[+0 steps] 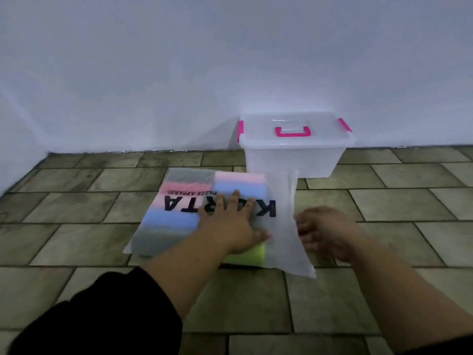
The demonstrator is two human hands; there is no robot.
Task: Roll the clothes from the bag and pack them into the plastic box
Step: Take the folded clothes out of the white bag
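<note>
A translucent white plastic bag (pixel 179 216) printed with dark letters lies on the tiled floor, stuffed with folded clothes in pink, blue, grey and yellow-green. My left hand (pixel 230 221) presses flat on top of the bag with fingers spread. My right hand (pixel 325 231) is at the bag's loose open end (pixel 289 226) on the right, fingers curled; it is blurred and I cannot tell whether it grips the plastic. Behind the bag stands a clear plastic box (pixel 294 157) with its lid (pixel 294 124) on, pink handle and pink side latches.
A white wall (pixel 230 60) runs right behind the box. The floor (pixel 384 213) is brown-green rectangular tiles, with a corner of the wall at the far left.
</note>
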